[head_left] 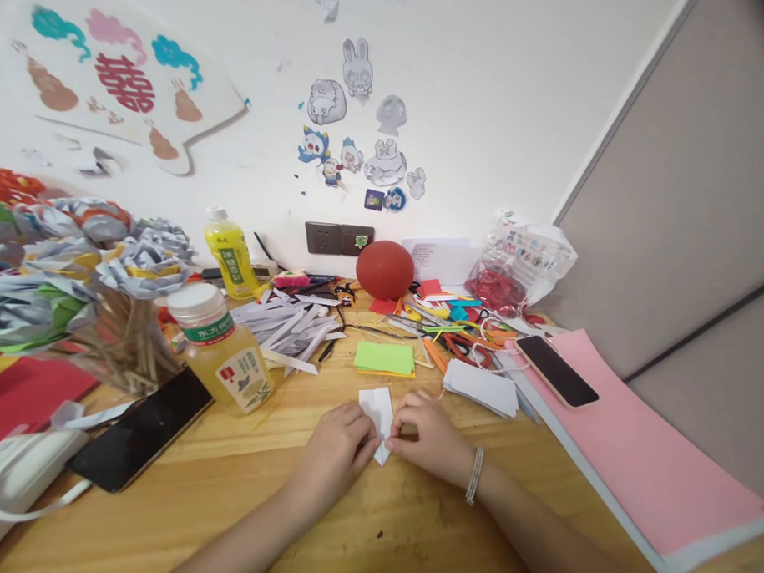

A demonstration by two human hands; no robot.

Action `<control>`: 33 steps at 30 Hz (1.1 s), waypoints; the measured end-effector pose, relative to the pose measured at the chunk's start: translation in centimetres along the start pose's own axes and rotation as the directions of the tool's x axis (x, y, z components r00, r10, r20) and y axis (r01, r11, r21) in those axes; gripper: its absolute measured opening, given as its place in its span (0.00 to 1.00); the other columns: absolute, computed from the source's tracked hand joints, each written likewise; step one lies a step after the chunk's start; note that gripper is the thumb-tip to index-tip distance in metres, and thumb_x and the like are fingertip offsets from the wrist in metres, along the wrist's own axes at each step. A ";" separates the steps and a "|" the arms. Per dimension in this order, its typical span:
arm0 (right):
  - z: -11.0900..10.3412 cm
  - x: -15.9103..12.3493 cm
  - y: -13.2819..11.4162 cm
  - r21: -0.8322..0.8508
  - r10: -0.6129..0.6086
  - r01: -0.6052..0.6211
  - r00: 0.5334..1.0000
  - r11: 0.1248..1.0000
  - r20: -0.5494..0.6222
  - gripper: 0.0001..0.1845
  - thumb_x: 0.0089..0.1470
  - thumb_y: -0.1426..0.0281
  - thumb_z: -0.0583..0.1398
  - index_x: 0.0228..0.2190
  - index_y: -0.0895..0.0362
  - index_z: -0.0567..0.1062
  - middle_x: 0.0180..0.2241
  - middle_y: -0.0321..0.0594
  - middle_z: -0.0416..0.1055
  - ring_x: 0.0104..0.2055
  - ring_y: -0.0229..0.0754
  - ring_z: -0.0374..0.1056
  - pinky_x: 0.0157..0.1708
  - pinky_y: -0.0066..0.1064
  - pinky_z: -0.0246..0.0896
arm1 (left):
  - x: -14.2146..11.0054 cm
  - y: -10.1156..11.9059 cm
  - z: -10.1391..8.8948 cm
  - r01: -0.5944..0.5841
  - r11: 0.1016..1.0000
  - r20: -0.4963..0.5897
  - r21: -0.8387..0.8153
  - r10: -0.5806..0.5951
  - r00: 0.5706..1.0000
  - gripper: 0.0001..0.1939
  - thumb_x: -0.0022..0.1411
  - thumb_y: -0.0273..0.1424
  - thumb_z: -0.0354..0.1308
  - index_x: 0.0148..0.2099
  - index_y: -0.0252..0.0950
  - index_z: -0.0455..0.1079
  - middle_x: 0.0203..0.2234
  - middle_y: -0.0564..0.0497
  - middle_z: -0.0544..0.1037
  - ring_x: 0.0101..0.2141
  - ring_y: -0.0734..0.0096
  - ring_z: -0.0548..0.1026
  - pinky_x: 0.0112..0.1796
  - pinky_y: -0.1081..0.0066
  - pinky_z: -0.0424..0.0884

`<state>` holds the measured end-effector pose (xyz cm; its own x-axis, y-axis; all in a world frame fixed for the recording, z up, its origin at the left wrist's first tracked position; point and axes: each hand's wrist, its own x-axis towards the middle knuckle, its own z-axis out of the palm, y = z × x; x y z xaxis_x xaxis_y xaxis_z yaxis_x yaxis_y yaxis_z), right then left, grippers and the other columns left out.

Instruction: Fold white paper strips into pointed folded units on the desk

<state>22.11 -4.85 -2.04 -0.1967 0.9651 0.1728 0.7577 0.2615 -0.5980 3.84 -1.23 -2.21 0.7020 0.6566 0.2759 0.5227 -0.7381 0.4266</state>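
Observation:
A small white folded paper lies on the wooden table between my hands, its near end coming to a point. My left hand has its fingers curled at the paper's left edge. On the right edge, the thumb and forefinger of my right hand pinch the paper near its pointed end; a beaded bracelet circles that wrist. Just beyond the paper is a stack of green and yellow paper slips. A stack of white paper slips lies to the right of my right hand.
On the left stand a juice bottle, a yellow bottle and paper flowers, with a black phone lying nearby. White paper strips, scissors and a red balloon crowd the back. Pink sheets with a phone lie right.

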 end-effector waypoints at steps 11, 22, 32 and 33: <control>0.3 -0.4 -0.8 -0.077 0.021 -0.024 0.999 0.997 -0.036 0.07 0.46 0.70 0.66 0.23 0.56 0.72 0.30 0.35 0.65 0.38 0.42 0.59 0.38 0.31 0.51 | -0.1 0.5 0.5 0.039 0.995 -0.050 0.093 -0.034 0.998 0.07 0.59 0.29 0.53 0.29 0.36 0.67 0.27 0.49 0.71 0.31 0.65 0.69 0.32 0.69 0.63; 0.8 -0.8 -1.0 -0.112 0.042 -0.051 0.996 0.992 -0.083 0.08 0.47 0.71 0.66 0.24 0.56 0.70 0.30 0.35 0.65 0.37 0.42 0.58 0.38 0.33 0.51 | -0.2 0.7 0.6 0.098 0.978 -0.058 0.186 -0.089 0.994 0.08 0.59 0.30 0.54 0.27 0.36 0.65 0.26 0.50 0.70 0.30 0.64 0.68 0.32 0.67 0.62; 1.5 -1.3 -1.6 -0.187 0.057 -0.095 0.979 0.978 -0.197 0.08 0.50 0.73 0.61 0.23 0.56 0.67 0.29 0.38 0.65 0.36 0.44 0.58 0.36 0.35 0.50 | -0.2 1.4 0.8 0.157 0.930 -0.028 0.332 -0.157 0.987 0.07 0.60 0.31 0.54 0.30 0.36 0.67 0.29 0.48 0.72 0.34 0.60 0.70 0.33 0.65 0.63; 1.1 -1.4 -1.6 -0.174 0.036 -0.070 0.980 0.982 -0.195 0.08 0.52 0.74 0.60 0.23 0.57 0.68 0.29 0.38 0.65 0.35 0.43 0.58 0.35 0.34 0.51 | -0.2 1.4 0.8 0.160 0.927 -0.025 0.338 -0.161 0.987 0.06 0.60 0.31 0.54 0.31 0.36 0.67 0.30 0.48 0.72 0.34 0.60 0.70 0.34 0.64 0.63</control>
<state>20.45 -6.59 -2.21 -0.0444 0.9528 0.3005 0.8661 0.1866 -0.4637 4.79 -2.55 -2.35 0.5963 0.7705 0.2253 0.7606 -0.6321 0.1482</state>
